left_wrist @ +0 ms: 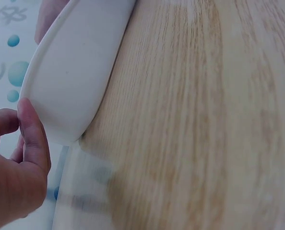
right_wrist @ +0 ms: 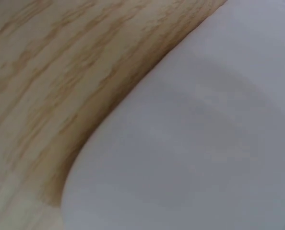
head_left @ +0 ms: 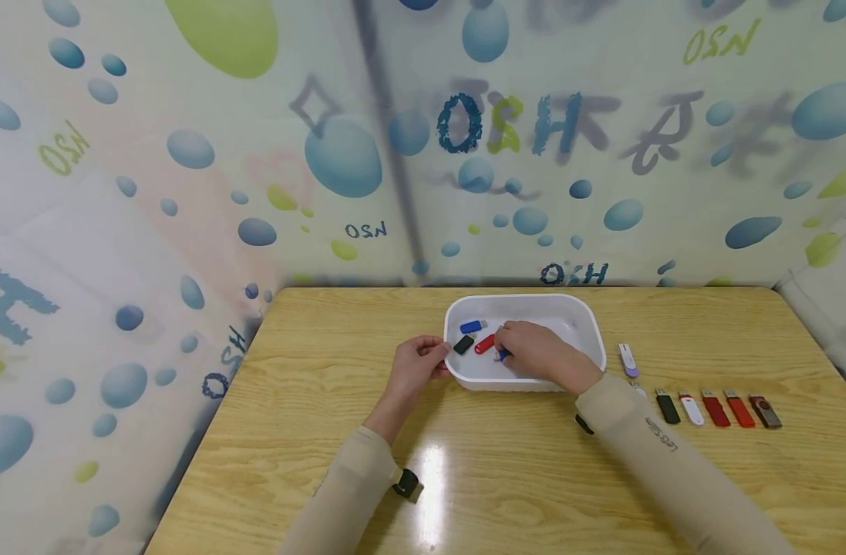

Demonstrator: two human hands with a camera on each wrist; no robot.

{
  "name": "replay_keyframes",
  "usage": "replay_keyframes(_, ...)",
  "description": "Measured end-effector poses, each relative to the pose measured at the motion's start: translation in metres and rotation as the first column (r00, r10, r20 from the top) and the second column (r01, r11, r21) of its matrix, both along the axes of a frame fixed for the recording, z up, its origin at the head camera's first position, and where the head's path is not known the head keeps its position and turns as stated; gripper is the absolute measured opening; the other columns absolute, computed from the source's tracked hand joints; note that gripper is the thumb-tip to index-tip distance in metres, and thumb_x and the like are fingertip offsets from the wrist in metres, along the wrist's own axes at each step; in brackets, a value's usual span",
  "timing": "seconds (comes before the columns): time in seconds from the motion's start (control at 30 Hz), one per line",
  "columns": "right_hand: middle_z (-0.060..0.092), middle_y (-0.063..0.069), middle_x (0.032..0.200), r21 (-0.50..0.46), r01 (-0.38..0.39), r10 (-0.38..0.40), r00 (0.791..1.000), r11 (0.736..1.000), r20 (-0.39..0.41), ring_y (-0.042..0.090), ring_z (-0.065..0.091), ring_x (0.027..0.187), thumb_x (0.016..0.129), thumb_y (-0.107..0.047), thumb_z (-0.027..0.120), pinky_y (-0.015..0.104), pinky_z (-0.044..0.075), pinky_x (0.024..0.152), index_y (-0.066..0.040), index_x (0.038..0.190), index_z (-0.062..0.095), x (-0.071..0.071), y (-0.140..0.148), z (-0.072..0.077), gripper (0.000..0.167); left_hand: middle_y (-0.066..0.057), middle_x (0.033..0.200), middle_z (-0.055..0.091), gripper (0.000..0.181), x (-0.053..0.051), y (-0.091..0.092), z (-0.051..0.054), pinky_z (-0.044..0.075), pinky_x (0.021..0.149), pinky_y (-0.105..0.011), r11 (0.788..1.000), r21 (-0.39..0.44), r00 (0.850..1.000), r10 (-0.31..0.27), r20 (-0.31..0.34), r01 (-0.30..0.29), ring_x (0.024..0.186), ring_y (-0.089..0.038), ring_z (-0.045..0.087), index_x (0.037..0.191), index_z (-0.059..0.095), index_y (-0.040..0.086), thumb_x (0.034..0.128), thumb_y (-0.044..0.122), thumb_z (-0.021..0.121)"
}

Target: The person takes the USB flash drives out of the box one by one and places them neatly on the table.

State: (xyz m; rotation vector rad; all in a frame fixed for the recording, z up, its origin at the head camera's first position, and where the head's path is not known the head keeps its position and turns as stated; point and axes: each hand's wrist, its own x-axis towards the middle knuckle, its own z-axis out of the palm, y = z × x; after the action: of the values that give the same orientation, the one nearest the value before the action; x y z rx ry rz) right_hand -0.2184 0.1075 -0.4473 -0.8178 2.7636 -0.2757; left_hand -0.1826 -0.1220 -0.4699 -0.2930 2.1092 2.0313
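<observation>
A white plastic bin [head_left: 582, 324] stands on the wooden table, with a few USB flash drives inside. My left hand [head_left: 417, 361] pinches the bin's left end; in the left wrist view its thumb lies against the bin's outer wall [left_wrist: 70, 72]. Inside the bin my right hand [head_left: 537, 351] reaches down with bent fingers, next to a red USB flash drive [head_left: 485, 344] and a partly covered blue one [head_left: 503, 354]. Its fingertips are hidden, so a grip cannot be confirmed. Another blue USB flash drive [head_left: 472, 327] and a black one [head_left: 463, 344] lie to the left.
Right of the bin, several USB flash drives stand in a row on the table [head_left: 311, 432], among them a black one [head_left: 667, 406], a dark red one [head_left: 716, 408] and a brown one [head_left: 766, 412]. A white and purple drive [head_left: 627, 360] lies behind the row. A patterned curtain [head_left: 409, 154] borders the table.
</observation>
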Motion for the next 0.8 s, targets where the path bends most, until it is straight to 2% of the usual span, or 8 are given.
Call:
replay_keyframes(0.17, 0.063, 0.001, 0.096, -0.032, 0.012, -0.012, 1.000, 0.999, -0.010, 0.018, 0.056, 0.087, 0.094, -0.014, 0.078, 0.038, 0.056, 0.090, -0.008, 0.112, 0.073, 0.005, 0.003, 0.005, 0.020, -0.020, 0.100, 0.069, 0.025, 0.000, 0.000, 0.000, 0.061, 0.067, -0.023, 1.000, 0.007, 1.000, -0.001, 0.000, 0.001, 0.074, -0.014, 0.065, 0.119, 0.066, -0.005, 0.1005, 0.012, 0.068)
replay_keyframes(0.4, 0.063, 0.001, 0.098, -0.084, 0.017, -0.020, 0.999, 0.996, -0.035, 0.018, 0.055, 0.086, 0.095, -0.015, 0.078, 0.037, 0.055, 0.086, -0.007, 0.116, 0.072, 0.009, 0.016, 0.014, 0.024, -0.027, 0.103, 0.068, 0.026, -0.001, 0.001, 0.000, 0.061, 0.067, -0.024, 1.000, 0.014, 1.000, -0.009, -0.003, 0.009, 0.071, -0.012, 0.064, 0.120, 0.064, -0.009, 0.1010, 0.009, 0.067)
replay_keyframes(0.53, 0.063, 0.001, 0.100, -0.113, 0.038, -0.042, 0.999, 0.993, -0.030, 0.018, 0.055, 0.087, 0.095, -0.017, 0.078, 0.038, 0.055, 0.084, -0.007, 0.115, 0.072, 0.012, 0.024, 0.017, 0.023, -0.024, 0.099, 0.069, 0.026, -0.001, 0.003, 0.000, 0.059, 0.063, -0.020, 1.000, 0.030, 1.000, 0.003, -0.017, -0.002, 0.071, -0.012, 0.064, 0.119, 0.064, -0.009, 0.0998, 0.008, 0.068)
replay_keyframes(0.63, 0.064, 0.002, 0.103, -0.120, 0.049, -0.053, 0.998, 0.992, -0.030, 0.019, 0.056, 0.089, 0.094, -0.018, 0.078, 0.039, 0.057, 0.087, -0.007, 0.117, 0.071, 0.015, 0.030, 0.019, 0.026, -0.024, 0.099, 0.069, 0.026, -0.001, 0.002, -0.001, 0.059, 0.063, -0.020, 1.000, 0.031, 1.000, 0.006, -0.019, -0.005, 0.071, -0.012, 0.064, 0.118, 0.064, -0.009, 0.0997, 0.008, 0.068)
replay_keyframes(0.8, 0.064, 0.002, 0.102, -0.151, 0.053, -0.065, 0.995, 0.987, -0.074, 0.018, 0.057, 0.087, 0.093, -0.017, 0.079, 0.039, 0.058, 0.084, -0.008, 0.113, 0.071, 0.022, 0.039, 0.025, 0.023, -0.023, 0.101, 0.069, 0.026, -0.001, 0.001, -0.001, 0.059, 0.065, -0.021, 1.000, 0.024, 1.000, 0.006, -0.014, -0.006, 0.072, -0.013, 0.064, 0.119, 0.064, -0.008, 0.1003, 0.009, 0.068)
